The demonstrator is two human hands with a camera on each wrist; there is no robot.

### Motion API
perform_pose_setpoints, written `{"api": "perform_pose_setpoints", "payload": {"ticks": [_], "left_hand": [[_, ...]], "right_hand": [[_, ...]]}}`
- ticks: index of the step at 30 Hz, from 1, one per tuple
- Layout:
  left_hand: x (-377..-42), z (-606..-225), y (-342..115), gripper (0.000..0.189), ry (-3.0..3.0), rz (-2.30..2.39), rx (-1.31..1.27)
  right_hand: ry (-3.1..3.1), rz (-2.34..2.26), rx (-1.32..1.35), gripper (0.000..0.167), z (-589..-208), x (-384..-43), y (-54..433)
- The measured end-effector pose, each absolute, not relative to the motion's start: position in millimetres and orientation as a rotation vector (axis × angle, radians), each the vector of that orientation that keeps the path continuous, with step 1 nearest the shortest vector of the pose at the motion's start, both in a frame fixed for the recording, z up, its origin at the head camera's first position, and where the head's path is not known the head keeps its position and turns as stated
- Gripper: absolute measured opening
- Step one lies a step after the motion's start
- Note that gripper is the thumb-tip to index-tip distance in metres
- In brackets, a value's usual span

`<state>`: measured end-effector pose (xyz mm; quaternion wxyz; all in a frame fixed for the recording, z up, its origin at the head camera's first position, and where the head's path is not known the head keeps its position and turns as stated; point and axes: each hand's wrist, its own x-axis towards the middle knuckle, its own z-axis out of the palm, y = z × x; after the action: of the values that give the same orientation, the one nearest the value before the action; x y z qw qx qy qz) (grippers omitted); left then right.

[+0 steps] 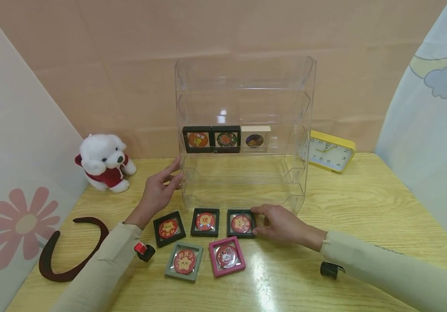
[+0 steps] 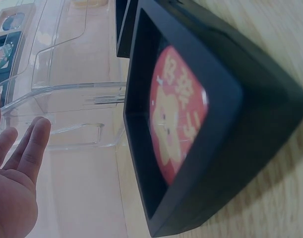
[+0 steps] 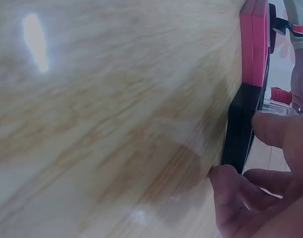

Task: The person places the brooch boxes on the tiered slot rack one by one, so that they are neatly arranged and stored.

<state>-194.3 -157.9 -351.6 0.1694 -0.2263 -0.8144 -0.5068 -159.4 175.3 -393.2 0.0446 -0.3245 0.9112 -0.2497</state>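
My left hand point(image 1: 157, 190) touches the left side of a clear tiered rack point(image 1: 243, 88), its fingers fairly straight. On a middle tier stand two black display frames and a white display frame point(image 1: 256, 139). My right hand point(image 1: 282, 225) pinches the right edge of a black display frame point(image 1: 241, 223) with a red star disc, flat on the table. In the right wrist view, thumb and fingers meet that frame's dark edge point(image 3: 240, 129). Left of it lie another black frame point(image 1: 205, 222) and a tilted black frame point(image 1: 169, 229), large in the left wrist view.
Nearer me lie a grey-green frame point(image 1: 184, 261) and a magenta frame point(image 1: 227, 256). A white plush dog point(image 1: 104, 162) sits at the back left, and a dark curved band point(image 1: 71, 274) lies front left. A yellow clock point(image 1: 330, 151) leans behind the rack's right side.
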Motion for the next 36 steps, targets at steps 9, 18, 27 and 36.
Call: {"api": "perform_pose_setpoints", "payload": {"ticks": [9,18,27,36], "left_hand": [[-194,-352,-158,0.047,-2.320,-1.440,-0.628],[-195,-352,-158,0.047,-2.322,-1.431,-0.632],[-195,-353,-158,0.047,-2.323,-1.415,-0.634],[-195,-352,-158,0.048,-2.328,-1.447,-0.625]], "right_hand": [[2.776,-0.728,-1.002,0.061,-393,-156,179],[2.782,-0.771,-1.021,0.060,-396,-154,182],[2.749,-0.921,-0.897,0.056,-398,-152,183],[2.651,-1.200,-0.853,0.042,-399,-147,181]]}}
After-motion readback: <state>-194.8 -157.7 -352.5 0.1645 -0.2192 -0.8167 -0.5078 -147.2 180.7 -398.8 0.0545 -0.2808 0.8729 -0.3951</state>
